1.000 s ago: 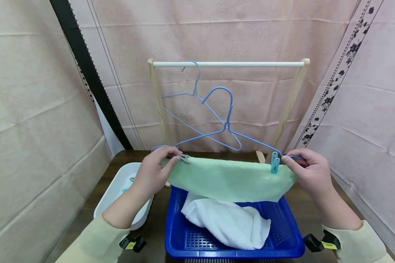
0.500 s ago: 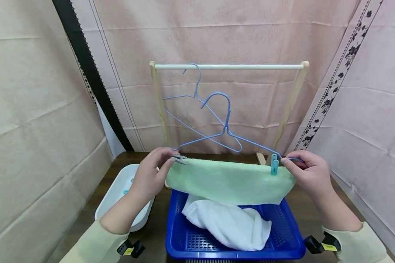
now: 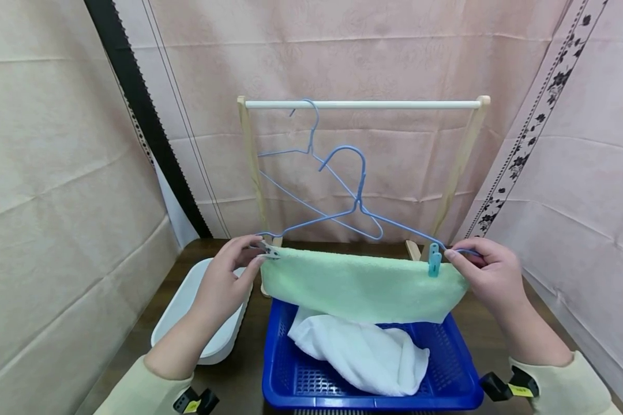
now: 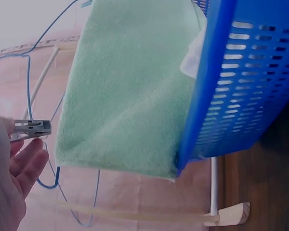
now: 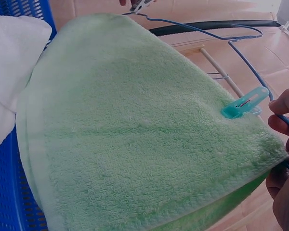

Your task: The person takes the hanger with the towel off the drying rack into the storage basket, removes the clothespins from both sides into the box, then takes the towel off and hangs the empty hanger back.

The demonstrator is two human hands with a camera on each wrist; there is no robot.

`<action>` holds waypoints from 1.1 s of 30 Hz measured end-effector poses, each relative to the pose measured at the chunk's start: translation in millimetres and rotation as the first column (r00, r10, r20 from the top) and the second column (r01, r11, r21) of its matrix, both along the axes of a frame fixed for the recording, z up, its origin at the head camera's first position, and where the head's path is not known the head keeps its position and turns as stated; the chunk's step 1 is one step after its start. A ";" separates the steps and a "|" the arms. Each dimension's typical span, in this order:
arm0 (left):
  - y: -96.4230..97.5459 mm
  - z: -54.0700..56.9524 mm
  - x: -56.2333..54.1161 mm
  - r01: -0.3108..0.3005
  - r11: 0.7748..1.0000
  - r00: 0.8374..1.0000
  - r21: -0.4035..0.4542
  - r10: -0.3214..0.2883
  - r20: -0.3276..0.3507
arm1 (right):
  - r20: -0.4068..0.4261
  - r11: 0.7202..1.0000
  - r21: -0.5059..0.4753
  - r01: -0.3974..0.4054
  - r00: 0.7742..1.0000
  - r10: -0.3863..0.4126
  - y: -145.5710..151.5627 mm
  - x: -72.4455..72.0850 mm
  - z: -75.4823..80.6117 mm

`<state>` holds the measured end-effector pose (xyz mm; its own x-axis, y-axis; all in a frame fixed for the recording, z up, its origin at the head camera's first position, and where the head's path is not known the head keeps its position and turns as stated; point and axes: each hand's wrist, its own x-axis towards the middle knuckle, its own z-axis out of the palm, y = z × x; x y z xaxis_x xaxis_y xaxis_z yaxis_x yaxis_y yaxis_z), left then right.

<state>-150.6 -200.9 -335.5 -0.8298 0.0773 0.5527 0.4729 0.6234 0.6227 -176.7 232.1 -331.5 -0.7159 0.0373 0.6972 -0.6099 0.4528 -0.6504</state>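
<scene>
Left forearm slants up from lower left of the head view, right forearm from lower right; pale sleeves (image 3: pixel 140 386) end short of both wrists. Left hand (image 3: pixel 223 282), left of centre, is partly closed, thumb and fingertips pinching a grey peg (image 3: pixel 271 252). Right hand (image 3: pixel 490 268), right of centre, has thumb and fingers closed on the right end of a blue hanger (image 3: pixel 360 187).

Green towel (image 3: pixel 358 288) hangs folded at the hanger, lower centre, between the hands; teal peg (image 3: pixel 434 260) upright at its top edge, just beside the right thumb. In the left wrist view the grey peg's nose sits just off the towel's edge; whether it bites the wire, cannot tell.

Hidden: hanger's lower bar behind the towel, its left tip by the left fingers. Right hand cut off at the right edge of the right wrist view; lower fingers dark, hard to read. Left forearm covers part of a white tray (image 3: pixel 179 305), lower left. Towel masks the far part of a blue basket (image 3: pixel 371 402), bottom centre, and the top of the white cloth (image 3: pixel 363 351) in it. Second hanger (image 3: pixel 311 141) hangs from a white rail (image 3: pixel 394 105), upper centre, partly crossed by the first.
</scene>
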 end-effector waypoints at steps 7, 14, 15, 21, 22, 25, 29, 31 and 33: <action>-10.4 -6.0 0.6 -0.007 1.000 1.000 0.013 0.007 0.001 | 0.003 1.000 -0.003 0.001 1.000 -0.001 0.6 -0.7 -1.2; -22.3 -11.0 1.0 -0.076 0.995 0.997 -0.062 0.074 -0.034 | 0.027 1.000 -0.010 0.003 1.000 -0.003 1.2 -1.1 -2.6; -24.4 -11.7 0.4 -0.083 0.994 0.996 -0.071 0.080 -0.038 | 0.029 1.000 -0.011 0.002 1.000 -0.002 1.3 -1.1 -2.6; -39.4 -16.5 -3.3 -0.111 0.980 0.994 -0.168 0.109 -0.020 | 0.033 1.000 -0.009 0.003 0.999 -0.003 1.7 -1.3 -2.5; -42.2 -17.3 -4.0 -0.113 0.975 0.994 -0.191 0.113 -0.012 | 0.034 1.000 -0.008 0.004 0.999 -0.003 1.8 -1.4 -2.5; -50.2 -18.7 -6.6 -0.105 0.960 0.993 -0.261 0.117 0.033 | 0.030 1.000 -0.002 0.007 1.000 -0.007 2.4 -1.5 -2.5; -58.8 -20.0 -9.9 -0.070 0.934 0.984 -0.351 0.122 0.128 | 0.012 1.000 0.002 0.002 1.000 -0.002 3.3 -1.6 -2.8; -63.0 -21.8 -11.4 -0.057 0.920 0.978 -0.389 0.129 0.162 | 0.001 1.000 0.000 -0.011 1.000 0.011 3.6 -1.8 -3.4; -68.0 -23.8 -12.5 -0.046 0.906 0.974 -0.420 0.134 0.181 | -0.009 1.000 -0.004 -0.027 1.000 0.027 3.9 -1.9 -4.1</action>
<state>-163.1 -268.9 -359.3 -0.9338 0.1806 0.3087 0.2946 0.8779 0.3775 -178.6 236.0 -335.6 -0.7107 0.0208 0.7032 -0.6275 0.4331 -0.6470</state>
